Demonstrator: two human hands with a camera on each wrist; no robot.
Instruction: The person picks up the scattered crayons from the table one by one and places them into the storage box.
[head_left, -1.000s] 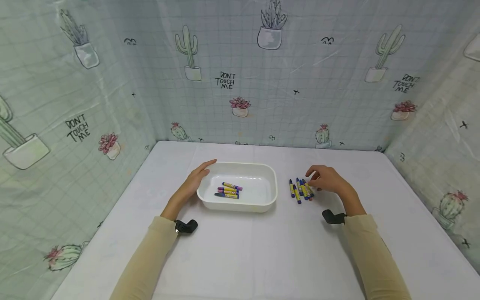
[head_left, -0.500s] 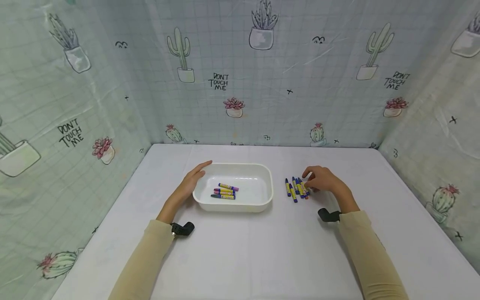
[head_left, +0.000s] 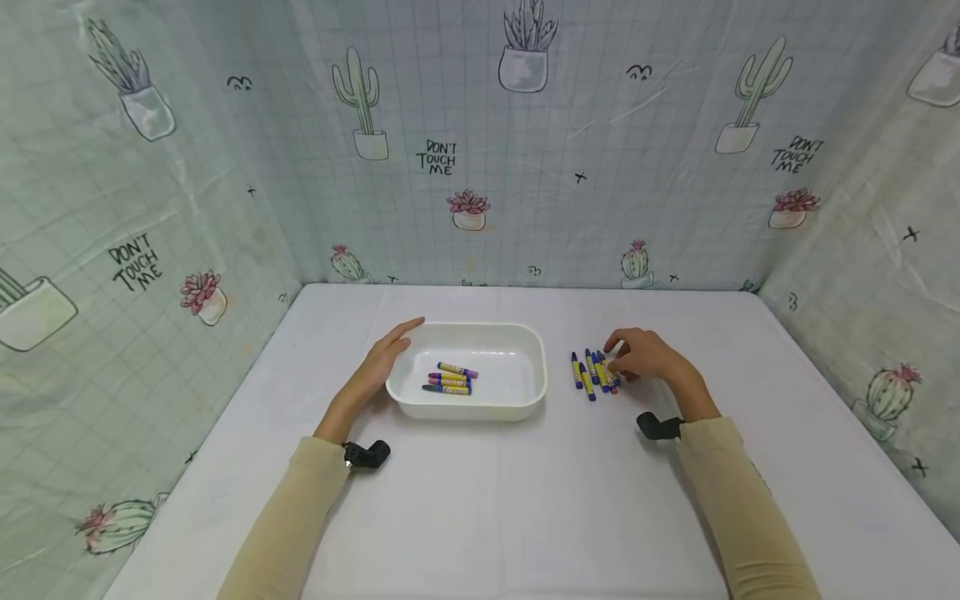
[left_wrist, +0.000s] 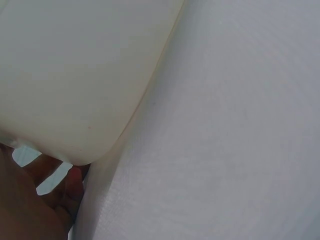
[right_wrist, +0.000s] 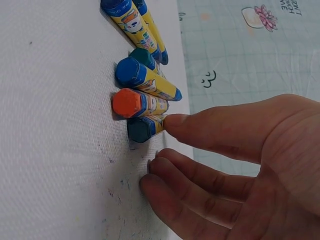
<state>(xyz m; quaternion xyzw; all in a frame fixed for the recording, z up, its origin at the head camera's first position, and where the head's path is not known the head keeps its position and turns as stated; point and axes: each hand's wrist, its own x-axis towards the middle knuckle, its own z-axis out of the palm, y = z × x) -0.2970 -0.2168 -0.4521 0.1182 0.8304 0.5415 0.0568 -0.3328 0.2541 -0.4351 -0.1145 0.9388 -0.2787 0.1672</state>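
Observation:
In the head view a white plastic tray holds several crayons with yellow-and-blue wrappers. My left hand holds the tray's left side, its thumb over the rim and the fingers along the outer wall. The left wrist view shows those fingers against the tray's outside. To the tray's right lies a loose group of crayons. Over its right end is my right hand. In the right wrist view, the thumb touches a dark green crayon beside an orange crayon; the other fingers are bent and apart from it.
A white cloth covers the table. Cactus-printed sheets rise behind it and on both sides. A black wrist camera sits on the left wrist, and another black camera on the right.
The head view has shifted slightly. Both hands stay about where they were, the left at the tray and the right at the crayon group.

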